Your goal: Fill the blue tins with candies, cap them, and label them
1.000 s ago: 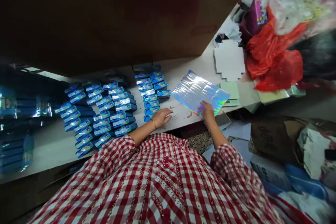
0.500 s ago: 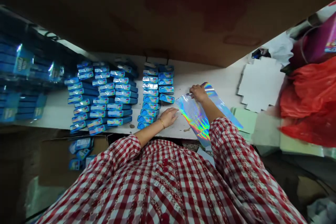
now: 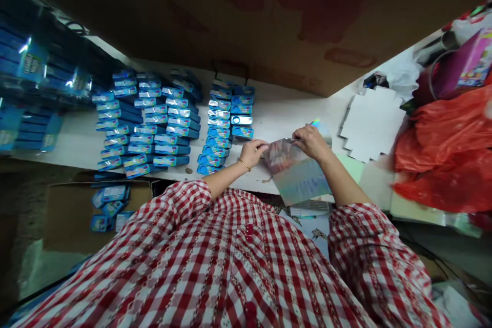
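A shiny holographic film sheet [image 3: 300,179] hangs between my hands over the front edge of the white table. My left hand [image 3: 253,154], with a bracelet at the wrist, pinches its upper left corner. At the upper right edge, my right hand [image 3: 310,141] has its fingers closed on the same sheet. Behind the right hand a bit more rainbow-coloured film [image 3: 322,130] shows on the table. Left of my left hand stand two columns of small blue boxes [image 3: 218,142].
More stacked blue boxes [image 3: 172,138] fill the table's left. A large brown carton [image 3: 269,25] overhangs the back. On the right lie white cut card sheets [image 3: 371,123] and red plastic bags [image 3: 442,154]. An open carton [image 3: 73,215] with blue packs sits below left.
My left hand has moved right and taken the sheet's corner. My right hand has shifted right, and the sheet is lifted and turned, its rainbow glare now dulled.
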### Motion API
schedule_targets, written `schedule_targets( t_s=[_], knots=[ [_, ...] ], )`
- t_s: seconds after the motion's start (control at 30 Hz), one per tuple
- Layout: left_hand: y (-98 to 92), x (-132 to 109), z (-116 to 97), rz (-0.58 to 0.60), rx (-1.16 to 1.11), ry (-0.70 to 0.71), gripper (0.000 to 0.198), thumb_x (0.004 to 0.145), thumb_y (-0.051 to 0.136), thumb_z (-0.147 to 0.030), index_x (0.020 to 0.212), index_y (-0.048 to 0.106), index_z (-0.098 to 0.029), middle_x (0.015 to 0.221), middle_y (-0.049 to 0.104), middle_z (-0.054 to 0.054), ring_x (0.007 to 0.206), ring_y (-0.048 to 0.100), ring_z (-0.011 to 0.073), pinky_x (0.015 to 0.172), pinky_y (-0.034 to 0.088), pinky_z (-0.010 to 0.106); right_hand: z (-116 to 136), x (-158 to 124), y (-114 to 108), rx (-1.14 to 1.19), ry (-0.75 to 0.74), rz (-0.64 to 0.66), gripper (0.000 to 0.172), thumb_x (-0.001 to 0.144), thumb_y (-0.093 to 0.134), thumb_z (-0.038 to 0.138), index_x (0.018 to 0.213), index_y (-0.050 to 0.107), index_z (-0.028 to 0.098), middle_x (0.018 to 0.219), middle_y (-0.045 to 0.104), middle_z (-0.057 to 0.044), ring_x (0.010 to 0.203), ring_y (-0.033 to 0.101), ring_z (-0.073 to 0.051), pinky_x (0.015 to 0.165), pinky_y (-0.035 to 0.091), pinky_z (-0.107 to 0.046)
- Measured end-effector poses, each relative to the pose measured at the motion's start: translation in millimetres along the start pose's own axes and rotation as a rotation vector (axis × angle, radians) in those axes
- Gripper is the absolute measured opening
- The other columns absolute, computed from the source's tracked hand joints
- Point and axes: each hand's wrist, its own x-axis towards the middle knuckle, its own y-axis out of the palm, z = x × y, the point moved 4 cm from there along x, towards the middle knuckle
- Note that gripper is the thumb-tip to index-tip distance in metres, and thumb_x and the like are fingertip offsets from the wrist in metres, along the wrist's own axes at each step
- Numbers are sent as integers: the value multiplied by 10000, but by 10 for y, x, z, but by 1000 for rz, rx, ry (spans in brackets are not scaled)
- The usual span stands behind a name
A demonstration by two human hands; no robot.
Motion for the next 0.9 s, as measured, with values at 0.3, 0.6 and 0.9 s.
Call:
schedule_targets(
  t_s=[0.3, 0.6, 0.9],
  knots=[
    [-70, -7, -148, 1, -190, 4, 165, 766, 650, -232, 897, 714, -155, 824, 725, 45, 740, 648, 146, 703, 497, 255, 569, 71, 139, 109, -177, -84, 246, 903, 477, 308, 1026, 674, 227, 936, 687, -48, 968, 578, -203, 1050, 251, -443],
    [-204, -83, -266, -40, -25, 103, 101, 796, 617, -193, 814, 711, -163, 809, 702, 57, 786, 624, 150, 764, 472, 274, 590, 127, 153, 156, -189, -92, 307, 914, 442, 296, 844, 725, 201, 749, 667, -63, 761, 571, -177, 779, 379, -298],
    [-131, -79, -132, 38, -489, -322, 120, 740, 648, -213, 675, 650, -113, 579, 609, -14, 517, 525, 71, 552, 458, 208, 622, 109, 186, 168, -178, -263, 254, 908, 474, 271, 860, 714, 205, 782, 679, -56, 769, 578, -167, 839, 403, -323]
  ],
)
